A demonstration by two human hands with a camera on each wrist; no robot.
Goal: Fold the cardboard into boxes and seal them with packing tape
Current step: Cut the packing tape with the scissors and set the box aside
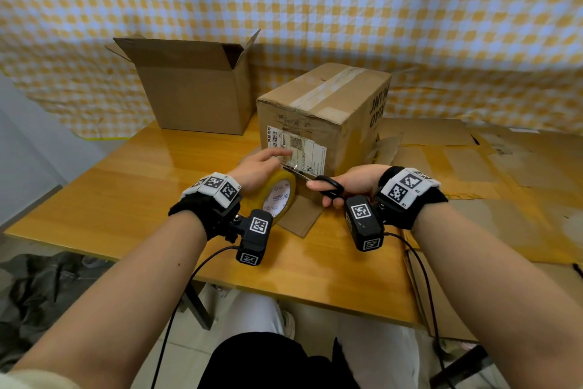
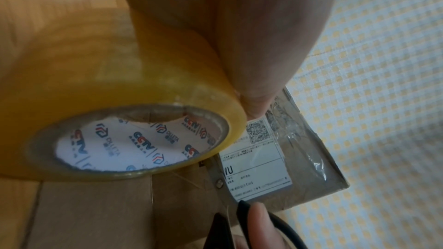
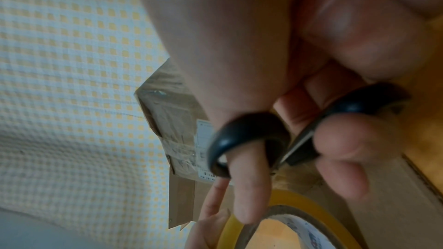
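Head view, from left to right: an open cardboard box [image 1: 195,89] stands upright at the far left of the wooden tabletop [image 1: 126,180], flaps up. Nearer, the left hand [image 1: 257,172] grips the roll of packing tape [image 1: 279,196], thumb and fingers curled over its yellowish rim, the roll standing on edge just in front of the sealed box [image 1: 325,114]. That box sits mid-tabletop, a strip of tape along its top seam and a white shipping label [image 1: 299,149] on the near face. Scissors [image 1: 318,182] lie between the hands, their blades reaching toward the roll at the foot of the label. The right hand [image 1: 353,183] holds them, thumb through one black loop and fingers curled round the other. Flattened cardboard [image 1: 473,168] covers the right side of the tabletop. Behind everything hangs a yellow checked cloth [image 1: 315,10].
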